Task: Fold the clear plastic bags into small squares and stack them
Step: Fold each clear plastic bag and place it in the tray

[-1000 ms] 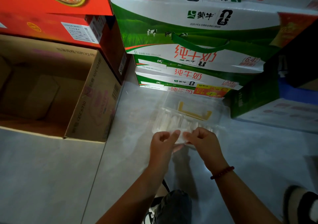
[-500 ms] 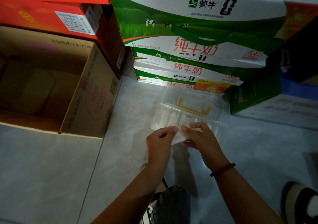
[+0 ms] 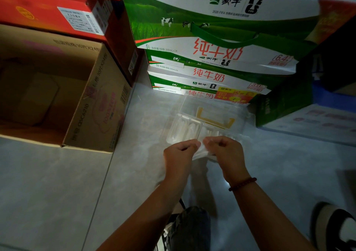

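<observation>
A small folded piece of clear plastic bag [image 3: 201,153] is held between both hands above the grey floor. My left hand [image 3: 179,155] pinches its left edge with curled fingers. My right hand [image 3: 225,151], with a bead bracelet on the wrist, pinches its right edge. Just beyond the hands lies a clear plastic tray [image 3: 185,129] with ribbed compartments and a yellow handle piece [image 3: 213,118] on it. How far the bag is folded is hard to tell, since it is see-through and partly hidden by my fingers.
An open brown cardboard box [image 3: 100,104] stands at the left. Stacked green and white milk cartons [image 3: 212,57] rise behind the tray, with red boxes [image 3: 48,13] at the upper left. My knee [image 3: 192,227] and a shoe [image 3: 339,229] show at the bottom.
The view has drifted a little. Both hands stay together on the plastic, with the fingers reworking their pinch and drawing the piece slightly toward me off the tray's front edge.
</observation>
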{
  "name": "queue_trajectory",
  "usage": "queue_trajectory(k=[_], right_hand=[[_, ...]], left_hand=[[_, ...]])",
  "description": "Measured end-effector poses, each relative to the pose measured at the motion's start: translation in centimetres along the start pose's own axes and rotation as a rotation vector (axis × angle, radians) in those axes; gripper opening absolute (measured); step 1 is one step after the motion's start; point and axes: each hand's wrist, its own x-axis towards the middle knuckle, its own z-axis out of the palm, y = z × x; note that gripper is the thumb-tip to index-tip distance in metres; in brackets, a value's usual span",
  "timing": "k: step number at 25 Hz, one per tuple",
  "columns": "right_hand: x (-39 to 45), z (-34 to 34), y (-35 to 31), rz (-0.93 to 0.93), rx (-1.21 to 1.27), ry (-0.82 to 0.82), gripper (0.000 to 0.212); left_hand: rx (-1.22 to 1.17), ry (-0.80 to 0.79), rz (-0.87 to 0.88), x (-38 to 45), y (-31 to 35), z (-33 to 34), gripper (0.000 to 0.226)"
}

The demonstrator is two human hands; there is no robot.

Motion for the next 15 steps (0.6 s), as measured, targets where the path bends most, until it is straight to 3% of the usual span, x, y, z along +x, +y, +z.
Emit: queue_trajectory(k=[4, 10, 15], right_hand=[[0.8, 0.2, -0.8, -0.114, -0.149, -0.073, 0.01], [3.1, 0.2, -2.8, -0.32, -0.511, -0.203, 0.021], [4.7, 1.4, -4.3, -0.355, -0.687, -0.401, 0.029]], left_hand=[[0.05, 0.025, 0.085, 0.1, -0.3, -0.2, 0.009], [0.48, 0.059, 0.34, -0.1, -1.3, -0.8, 0.029], [0.615, -0.02, 0.32, -0.7, -1.4, -0.3, 0.041]])
